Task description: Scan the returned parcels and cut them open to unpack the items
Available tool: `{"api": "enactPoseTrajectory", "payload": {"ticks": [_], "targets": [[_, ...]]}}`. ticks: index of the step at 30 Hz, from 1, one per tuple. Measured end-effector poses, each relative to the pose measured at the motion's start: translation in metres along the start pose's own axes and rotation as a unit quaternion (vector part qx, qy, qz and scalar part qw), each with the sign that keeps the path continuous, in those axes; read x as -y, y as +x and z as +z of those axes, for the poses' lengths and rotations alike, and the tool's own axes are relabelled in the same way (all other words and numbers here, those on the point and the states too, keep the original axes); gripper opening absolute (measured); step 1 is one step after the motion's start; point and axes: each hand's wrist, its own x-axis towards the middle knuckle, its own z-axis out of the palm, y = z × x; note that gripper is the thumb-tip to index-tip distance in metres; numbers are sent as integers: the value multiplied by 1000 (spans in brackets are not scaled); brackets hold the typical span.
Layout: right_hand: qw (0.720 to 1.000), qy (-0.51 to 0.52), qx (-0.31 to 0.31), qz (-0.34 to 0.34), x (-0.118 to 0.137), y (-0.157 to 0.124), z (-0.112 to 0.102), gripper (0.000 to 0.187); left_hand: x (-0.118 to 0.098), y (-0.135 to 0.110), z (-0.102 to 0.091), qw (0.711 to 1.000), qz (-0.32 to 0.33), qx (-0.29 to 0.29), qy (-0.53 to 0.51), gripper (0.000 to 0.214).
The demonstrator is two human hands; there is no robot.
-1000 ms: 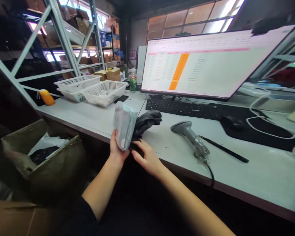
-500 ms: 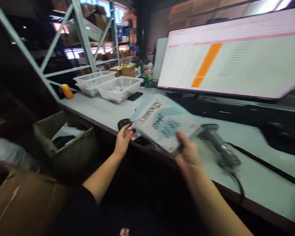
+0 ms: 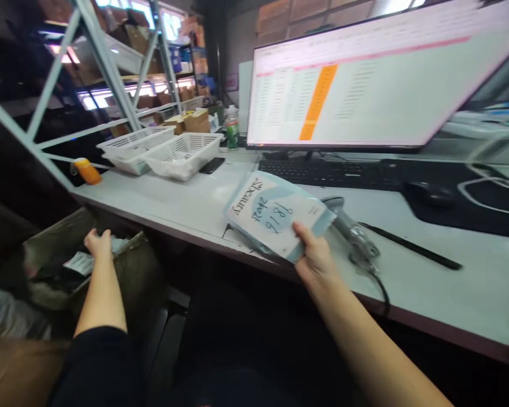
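Observation:
My right hand [image 3: 315, 257] grips the near corner of a flat white and light-blue packet [image 3: 275, 217] with handwritten marks, held just above the desk's front edge. My left hand [image 3: 96, 243] reaches down to the left over an open cardboard box [image 3: 129, 271] beside the desk; its fingers are curled, and what they hold, if anything, does not show. Inside the box lie dark items and a white label [image 3: 80, 263]. A grey barcode scanner [image 3: 351, 232] lies on the desk right behind the packet.
A large monitor [image 3: 365, 85] with a spreadsheet, a black keyboard [image 3: 331, 172] and a mouse [image 3: 428, 195] on a black mat fill the back right. White plastic baskets [image 3: 182, 154], a phone [image 3: 212, 165], a bottle [image 3: 232, 129] and an orange object [image 3: 86, 170] sit at the left; metal shelving stands behind.
My left hand let go of the packet and swung down left to the cardboard box. The dark bag seen on the desk a second ago is out of sight. My right hand keeps the packet.

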Motion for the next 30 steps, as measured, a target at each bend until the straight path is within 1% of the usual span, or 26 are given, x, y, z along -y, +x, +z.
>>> {"api": "enactPoseTrajectory", "payload": {"ticks": [1, 2, 3, 4, 5, 6, 7, 8, 10, 11, 12, 13, 14, 15, 16, 17, 19, 22, 25, 27, 30], "targets": [[1000, -3, 12, -2, 0, 0, -1, 50, 4, -2, 9, 1000, 10, -7, 0, 38], [1000, -12, 28, -6, 0, -1, -1, 51, 5, -6, 21, 1000, 21, -1, -9, 44], [998, -29, 48, -16, 1, -2, -1, 52, 3, -13, 35, 999, 37, 23, -21, 51], [995, -54, 70, -36, 3, -3, -1, 52, -4, -23, 50, 995, 53, 71, -41, 60], [989, -90, 90, -69, 4, -5, -1, 52, -13, -36, 66, 986, 63, 138, -73, 69], [978, -139, 109, -115, 7, -7, 0, 53, -25, -52, 82, 969, 67, 211, -107, 78], [956, -199, 128, -171, 9, -10, 1, 54, -38, -70, 98, 938, 50, 300, -168, 87], [924, -264, 153, -231, 12, -12, 2, 54, -52, -89, 113, 900, 15, 368, -234, 91], [834, -376, 221, -337, 15, -16, 4, 50, -74, -126, 141, 817, -78, 462, -335, 88], [788, -417, 256, -374, 16, -18, 4, 47, -80, -142, 152, 792, -128, 468, -371, 83], [746, -449, 287, -399, 16, -19, 2, 45, -84, -154, 162, 782, -170, 456, -391, 74], [714, -473, 311, -413, 14, -19, -1, 46, -84, -164, 170, 781, -203, 433, -400, 64], [689, -495, 330, -414, 12, -19, -5, 50, -83, -169, 177, 789, -225, 406, -402, 54], [673, -515, 343, -405, 10, -19, -10, 56, -80, -172, 182, 800, -236, 384, -397, 47], [663, -531, 355, -391, 8, -18, -15, 61, -77, -173, 185, 808, -240, 370, -390, 42], [658, -541, 363, -378, 6, -17, -20, 65, -74, -173, 188, 813, -241, 366, -384, 40], [665, -535, 370, -367, 4, -14, -30, 68, -70, -170, 190, 816, -238, 369, -376, 38], [694, -495, 380, -360, 7, -11, -38, 68, -71, -168, 189, 819, -233, 381, -360, 36], [719, -471, 407, -309, 15, -10, -39, 67, -74, -169, 190, 820, -233, 392, -346, 34], [736, -461, 421, -262, 24, -11, -36, 61, -74, -169, 192, 819, -233, 398, -341, 34], [771, -443, 407, -208, 41, -11, -25, 38, -75, -169, 194, 816, -235, 400, -345, 34]]}}
